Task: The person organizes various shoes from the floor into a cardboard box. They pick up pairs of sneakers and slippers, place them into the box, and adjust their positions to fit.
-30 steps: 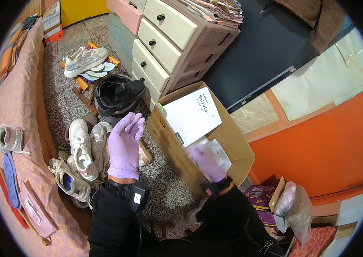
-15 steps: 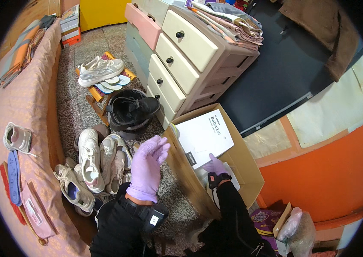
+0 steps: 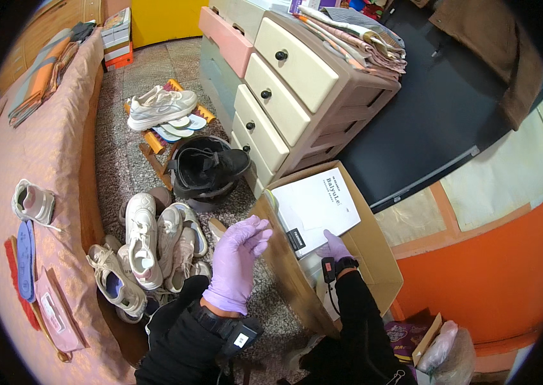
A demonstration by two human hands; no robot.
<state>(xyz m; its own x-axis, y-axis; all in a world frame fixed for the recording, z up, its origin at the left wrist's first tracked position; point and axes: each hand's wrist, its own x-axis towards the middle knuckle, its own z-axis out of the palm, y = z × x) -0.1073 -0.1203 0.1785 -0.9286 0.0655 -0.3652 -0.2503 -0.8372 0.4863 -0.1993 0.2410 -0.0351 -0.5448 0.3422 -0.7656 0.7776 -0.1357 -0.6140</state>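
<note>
My right hand (image 3: 337, 249), in a purple glove, is at the near edge of a white cardboard box (image 3: 319, 208) with dark print. It grips that edge; its thumb shows against the box and the other fingers are partly hidden. The white box sits tilted inside a large brown carton (image 3: 374, 273), over other pale contents. My left hand (image 3: 236, 263), gloved in the same purple, hovers beside the carton's left wall. Its fingers are loosely bent and hold nothing.
Several worn sneakers (image 3: 143, 247) lie in a pile left of my left hand. Beyond are a bin with a black shoe (image 3: 223, 165) and a small stool with a white sneaker (image 3: 162, 108). A cream drawer unit (image 3: 297, 70) stands behind the carton; a bed (image 3: 69, 154) runs along the left.
The whole view has shifted slightly, with most things appearing a little further right. Both hands keep nearly the same places beside and in the carton.
</note>
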